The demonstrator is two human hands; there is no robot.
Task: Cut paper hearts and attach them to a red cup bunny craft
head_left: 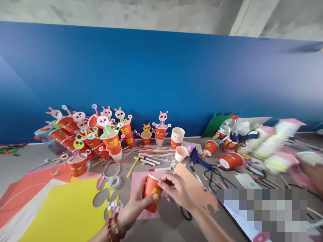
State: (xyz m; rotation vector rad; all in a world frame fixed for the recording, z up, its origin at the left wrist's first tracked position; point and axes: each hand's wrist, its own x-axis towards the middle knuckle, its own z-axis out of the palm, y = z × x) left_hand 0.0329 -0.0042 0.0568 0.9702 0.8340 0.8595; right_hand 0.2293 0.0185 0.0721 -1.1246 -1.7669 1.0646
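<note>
My left hand [135, 205] is wrapped round a red paper cup [151, 196] with gold lettering, tilted over the table. At the cup's white rim, my right hand [175, 190] pinches with thumb and forefinger; whether anything small is also between them is hidden. Pink paper [137, 188] lies under the cup. Left of my hands are a roll of clear tape [114, 182] and yellow paper [65, 208] with round holes cut out. A cut orange sheet [193, 186] lies beyond my right hand.
Decorated cups [111, 141] with paper animal heads crowd the back left. Markers [146, 160], a cup stack [177, 136] and a blue glue gun [199, 159] with a black cord lie ahead. Another person's hand [311, 166] is at the right edge. A blue wall [161, 74] stands behind.
</note>
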